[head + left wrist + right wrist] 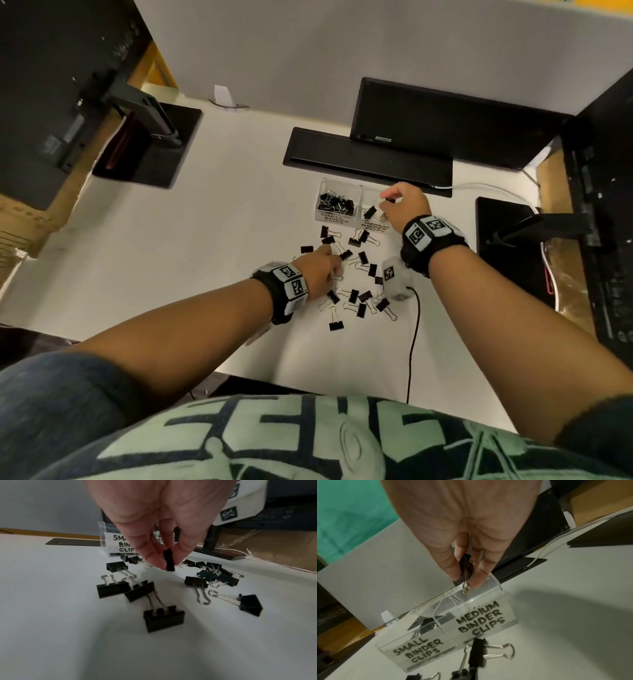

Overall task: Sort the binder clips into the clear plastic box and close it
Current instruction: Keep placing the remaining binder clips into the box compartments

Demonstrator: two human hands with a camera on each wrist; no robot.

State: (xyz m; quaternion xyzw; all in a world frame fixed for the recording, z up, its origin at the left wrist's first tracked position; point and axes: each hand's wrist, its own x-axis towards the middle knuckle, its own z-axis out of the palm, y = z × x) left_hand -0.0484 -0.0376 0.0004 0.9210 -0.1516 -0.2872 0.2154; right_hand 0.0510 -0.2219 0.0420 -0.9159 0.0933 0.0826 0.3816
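Observation:
A clear plastic box (352, 219) (426, 649) with two compartments, labelled small and medium binder clips, stands open on the white desk. The small side holds several black clips; the medium side holds a few. My right hand (388, 202) (467, 580) pinches a black binder clip (466, 569) just above the medium compartment. My left hand (330, 257) (169, 566) pinches another black clip (169, 560) a little above the desk, among several loose clips (356, 298) (163, 620).
A white tagged block (395, 277) with a black cable (414, 342) lies right of the loose clips. A black flat tray (368, 159) and a monitor (445, 123) stand behind the box. Monitor stands (150, 144) (507, 236) sit at both sides.

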